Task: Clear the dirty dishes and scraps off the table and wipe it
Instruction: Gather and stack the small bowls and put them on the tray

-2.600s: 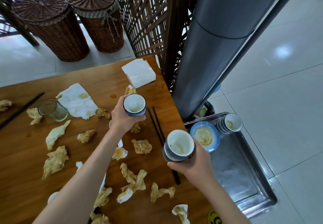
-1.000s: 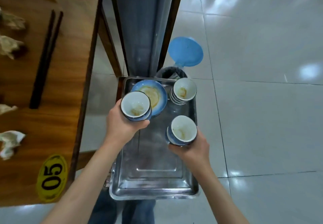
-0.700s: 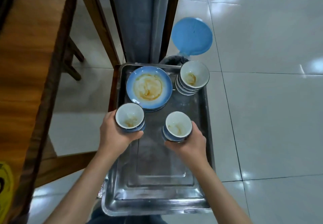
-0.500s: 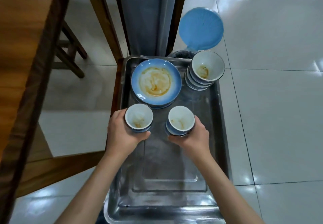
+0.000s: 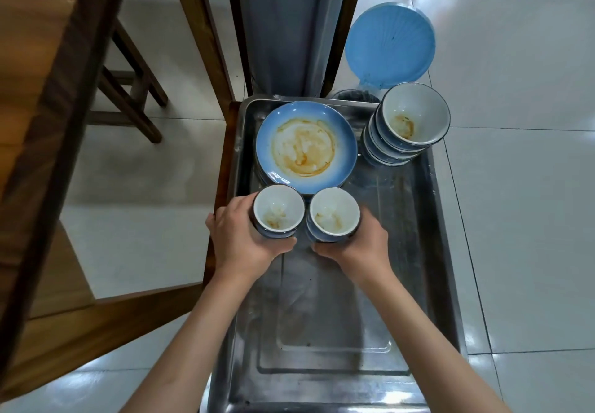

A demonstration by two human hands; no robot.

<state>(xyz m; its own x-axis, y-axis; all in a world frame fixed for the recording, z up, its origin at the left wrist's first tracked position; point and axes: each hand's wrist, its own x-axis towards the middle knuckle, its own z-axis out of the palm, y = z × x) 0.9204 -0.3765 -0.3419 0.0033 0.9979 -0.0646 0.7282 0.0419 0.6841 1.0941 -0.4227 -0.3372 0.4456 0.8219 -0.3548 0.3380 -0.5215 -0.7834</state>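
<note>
A steel tray (image 5: 415, 251) lies below me. My left hand (image 5: 241, 238) grips a small stack of blue bowls with white, sauce-stained insides (image 5: 278, 211). My right hand (image 5: 357, 245) grips a second such stack of bowls (image 5: 335, 214). Both stacks sit side by side low over the tray's middle, just in front of a dirty blue plate (image 5: 306, 148) on a stack of plates. A taller stack of bowls (image 5: 409, 123) stands in the tray's far right corner. Whether the held bowls touch the tray is hidden by my hands.
The wooden table's edge (image 5: 54, 97) runs along the left, with a wooden stool (image 5: 128, 90) under it. A grey column (image 5: 286, 26) rises behind the tray. A bin with an open blue lid (image 5: 389, 42) stands past the far right corner. White floor tiles lie to the right.
I turned from the table to the tray, carrying both bowl stacks. Over the last second my hands lowered and drew together, so the stacks now sit side by side before the plate.
</note>
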